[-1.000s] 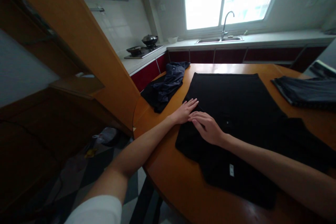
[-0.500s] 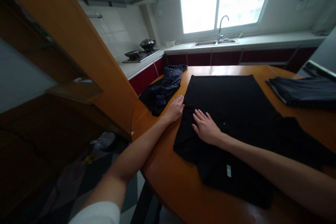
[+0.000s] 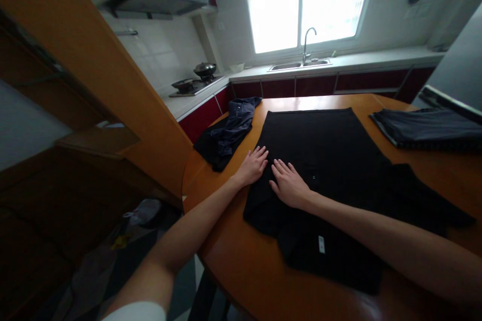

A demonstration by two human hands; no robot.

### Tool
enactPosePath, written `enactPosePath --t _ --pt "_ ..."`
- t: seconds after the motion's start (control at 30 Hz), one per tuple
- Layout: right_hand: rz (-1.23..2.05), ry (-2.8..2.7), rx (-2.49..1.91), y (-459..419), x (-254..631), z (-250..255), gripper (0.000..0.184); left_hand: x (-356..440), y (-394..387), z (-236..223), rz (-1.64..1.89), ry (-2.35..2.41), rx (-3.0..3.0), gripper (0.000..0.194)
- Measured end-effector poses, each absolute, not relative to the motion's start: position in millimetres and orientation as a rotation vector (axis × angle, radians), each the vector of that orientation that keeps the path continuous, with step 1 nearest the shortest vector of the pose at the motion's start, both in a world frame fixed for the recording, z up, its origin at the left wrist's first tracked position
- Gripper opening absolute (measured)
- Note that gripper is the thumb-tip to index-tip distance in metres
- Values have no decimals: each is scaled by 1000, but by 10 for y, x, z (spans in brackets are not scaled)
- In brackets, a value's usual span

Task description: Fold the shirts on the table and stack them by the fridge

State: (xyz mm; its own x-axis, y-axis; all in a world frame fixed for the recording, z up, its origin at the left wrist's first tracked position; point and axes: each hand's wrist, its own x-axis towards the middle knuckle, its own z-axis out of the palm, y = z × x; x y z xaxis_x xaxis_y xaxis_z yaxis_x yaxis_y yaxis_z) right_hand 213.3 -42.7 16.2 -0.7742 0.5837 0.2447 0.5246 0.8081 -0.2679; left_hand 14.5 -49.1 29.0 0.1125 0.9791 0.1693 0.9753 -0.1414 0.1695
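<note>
A black garment, looking like a shirt, lies spread on the wooden table, with a small white label near its lower part. One sleeve reaches out to the right. My left hand rests palm down on the shirt's left edge, its fingers stretched out. Just to the right, my right hand lies flat on the black cloth with its fingers extended. Neither hand grips the fabric visibly.
Crumpled dark clothes lie at the table's far left edge. A folded dark stack of clothing sits on the right. A wooden partition rises at the left. Behind are a stove and a sink.
My left hand has shifted from beside the shirt's edge onto it, closer to my right hand. The right hand stays flat on the cloth. The whole view has turned slightly.
</note>
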Motion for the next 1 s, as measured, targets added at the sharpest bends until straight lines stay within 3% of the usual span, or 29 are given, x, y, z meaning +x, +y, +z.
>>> enactPosePath --t 0.13,0.23,0.53,0.7,0.87,1.0 --pt "274 -2669 -843 -431 2142 171 62 100 -516 396 656 1860 2422 34" --pt "282 -2663 -841 -435 2144 176 62 26 -557 452 528 1602 2537 30" --pt "278 -2684 -846 -434 2147 198 61 -173 -627 465 118 2023 2402 48" --pt "255 -2672 -844 -443 2147 196 61 -143 -628 495 205 1908 2517 42" --pt "257 -2676 -851 -444 2145 195 61 -190 -620 468 40 2115 2228 61" --pt "262 -2676 -851 -439 2149 192 61 -196 -609 482 164 2061 2332 57"
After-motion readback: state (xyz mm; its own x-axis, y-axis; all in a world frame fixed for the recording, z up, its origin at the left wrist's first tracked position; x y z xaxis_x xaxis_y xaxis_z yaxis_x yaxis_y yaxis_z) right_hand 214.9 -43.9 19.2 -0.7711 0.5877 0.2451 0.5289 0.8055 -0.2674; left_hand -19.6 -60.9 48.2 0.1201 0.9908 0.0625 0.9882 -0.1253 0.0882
